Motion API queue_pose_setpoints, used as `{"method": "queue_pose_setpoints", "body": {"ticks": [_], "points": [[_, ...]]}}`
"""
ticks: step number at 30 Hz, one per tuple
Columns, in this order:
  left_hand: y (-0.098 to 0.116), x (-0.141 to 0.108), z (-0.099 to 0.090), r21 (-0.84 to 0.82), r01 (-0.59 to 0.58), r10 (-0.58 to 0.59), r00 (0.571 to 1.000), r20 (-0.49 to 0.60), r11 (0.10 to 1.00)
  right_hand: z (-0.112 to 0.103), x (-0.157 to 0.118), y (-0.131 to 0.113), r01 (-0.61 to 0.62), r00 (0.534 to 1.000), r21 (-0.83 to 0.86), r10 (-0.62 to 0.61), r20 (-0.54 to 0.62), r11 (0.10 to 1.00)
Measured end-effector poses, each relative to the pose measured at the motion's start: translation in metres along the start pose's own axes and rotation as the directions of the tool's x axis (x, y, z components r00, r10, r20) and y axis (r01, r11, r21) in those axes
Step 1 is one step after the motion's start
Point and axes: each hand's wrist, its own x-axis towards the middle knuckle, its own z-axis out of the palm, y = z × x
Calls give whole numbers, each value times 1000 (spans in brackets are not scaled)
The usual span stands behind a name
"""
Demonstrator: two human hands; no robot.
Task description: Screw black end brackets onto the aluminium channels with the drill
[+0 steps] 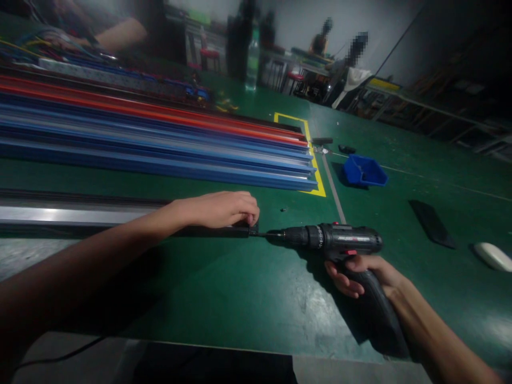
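My right hand (370,274) is wrapped round the grip of a black cordless drill (340,237), which lies level and points left. The long bit in its chuck reaches the end of a dark metal profile (108,213) with a shiny silver strip. My left hand (226,209) curls its fingers down over that end of the profile, close to the bit tip. Whatever small part is under those fingers is hidden. A tiny dark piece, perhaps a screw (284,209), lies on the green table behind the drill's bit.
Several blue profiles (160,144) and red profiles (180,114) lie behind, ending at a yellow tape outline (320,181). To the right are a blue bin (365,170), a flat black piece (432,224) and a white object (494,256). A bottle (252,61) stands farther back; another person's arm (122,36) shows upper left.
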Motion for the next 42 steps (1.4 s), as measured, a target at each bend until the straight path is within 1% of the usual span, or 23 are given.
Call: {"method": "queue_pose_setpoints", "body": {"ticks": [5, 9, 13, 20, 25, 31, 33, 42], "points": [[0, 0, 0, 0, -1, 1, 1000, -4, 1000, 0, -1, -2, -14, 1000, -28, 14, -17, 1000], [1, 0, 0, 15, 21, -21, 1000, 8, 1000, -1, -1, -1, -23, 999, -30, 22, -34, 999], [2, 1, -1, 22, 30, -31, 999, 18, 999, -2, -1, 0, -13, 1000, -8, 13, 1, 1000], [0, 0, 0, 15, 6, -6, 1000, 17, 1000, 1, -1, -2, -7, 1000, 3, 7, 8, 1000], [-1, 0, 0, 5, 3, -3, 1000, 11, 1000, -3, -2, 1, -24, 1000, -7, 24, 3, 1000], [-2, 0, 0, 11, 5, -6, 1000, 29, 1000, -12, 1, 8, 7, 996, 49, -12, 90, 999], [-2, 0, 0, 9, 2, -2, 1000, 29, 1000, -13, 2, 9, 19, 994, 63, -25, 104, 998], [-1, 0, -1, 5, 10, -10, 1000, 25, 1000, -11, 2, 8, 11, 996, 68, -17, 82, 998]]}}
